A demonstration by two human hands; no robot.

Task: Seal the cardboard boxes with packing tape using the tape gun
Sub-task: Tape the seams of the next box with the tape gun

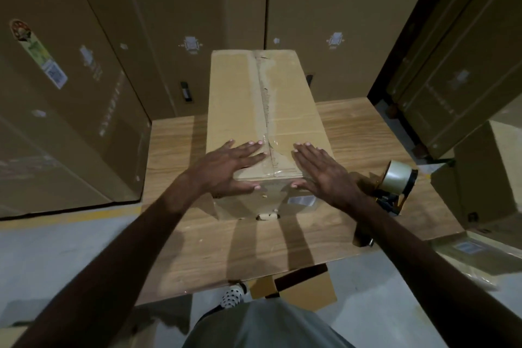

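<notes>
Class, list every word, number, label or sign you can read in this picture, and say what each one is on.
No text can be read here.
Sticker and white label on the tall carton at left: blurred.
Pale printed marks on the cartons behind: too faint.
White label on the near end of the box under both hands: too small.
Label on the carton at right: blurred.
</notes>
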